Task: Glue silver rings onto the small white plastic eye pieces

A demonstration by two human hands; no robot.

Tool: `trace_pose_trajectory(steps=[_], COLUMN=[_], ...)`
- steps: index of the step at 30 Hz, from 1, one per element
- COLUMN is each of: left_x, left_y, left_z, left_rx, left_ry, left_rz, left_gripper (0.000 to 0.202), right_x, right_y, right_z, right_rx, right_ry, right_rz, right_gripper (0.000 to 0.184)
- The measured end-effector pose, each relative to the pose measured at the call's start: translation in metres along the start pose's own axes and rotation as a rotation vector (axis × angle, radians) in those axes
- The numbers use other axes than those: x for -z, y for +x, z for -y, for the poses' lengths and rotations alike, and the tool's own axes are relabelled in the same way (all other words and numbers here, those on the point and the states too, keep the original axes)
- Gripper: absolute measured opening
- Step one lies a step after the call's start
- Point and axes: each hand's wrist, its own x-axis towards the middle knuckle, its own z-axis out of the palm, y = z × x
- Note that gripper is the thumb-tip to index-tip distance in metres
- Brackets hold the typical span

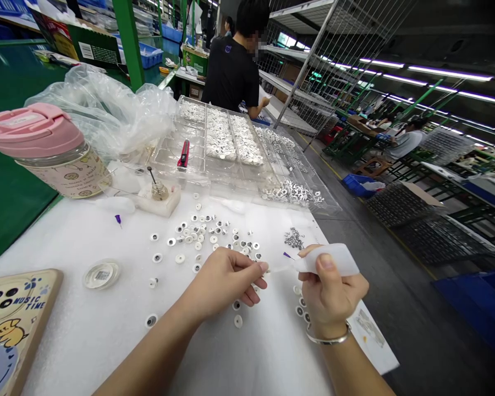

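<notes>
Discs [198, 234] mostly lay loose, seemingly undone; left hand [226, 280] pinched a hidden part, right hand [332, 300] clasped the bottle [338, 257].

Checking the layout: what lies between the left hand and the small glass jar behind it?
In the head view, loose small round parts lie scattered on the white mat between the left hand and the small glass jar.

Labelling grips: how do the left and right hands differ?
The left hand pinches its fingertips together, palm down; the right hand wraps a white squeeze bottle. The right hand wears a bracelet; the left hand wears none. Both meet at the bottle's nozzle over the white mat.
</notes>
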Motion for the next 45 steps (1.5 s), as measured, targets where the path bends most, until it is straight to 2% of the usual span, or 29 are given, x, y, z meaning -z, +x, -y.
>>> trace_pose_trajectory(steps=[4,11,28,41,45], left_x=[0.0002,0.0009,0.0003,0.0048,0.0046], left_y=[0.0007,0.0022,0.0037,0.0038,0.0044], left_z=[0.0003,0.0017,0.0015,-0.0015,-0.0015], left_rx=[-0.015,0.015,0.057,0.112,0.12], left_ry=[0.044,-0.011,-0.043,-0.211,-0.233], left_rz=[0.001,0.008,0.011,0.099,0.085], left_gripper=[0.038,0.038,0.04,0.036,0.033], right_x=[-0.002,-0.0013,-0.0014,-0.0006,-0.0007], right_y=[0.0012,0.0037,0.0018,0.0009,0.0012], right_z=[0.0002,0.0015,-0.002,-0.0019,-0.0019], right_rx=[0.004,-0.007,0.002,0.001,-0.012], right_ry=[-0.014,0.084,0.054,0.097,0.11], right_rz=[0.0,-0.03,0.004,0.026,0.031], right_gripper=[0.024,0.024,0.022,0.024,0.024])
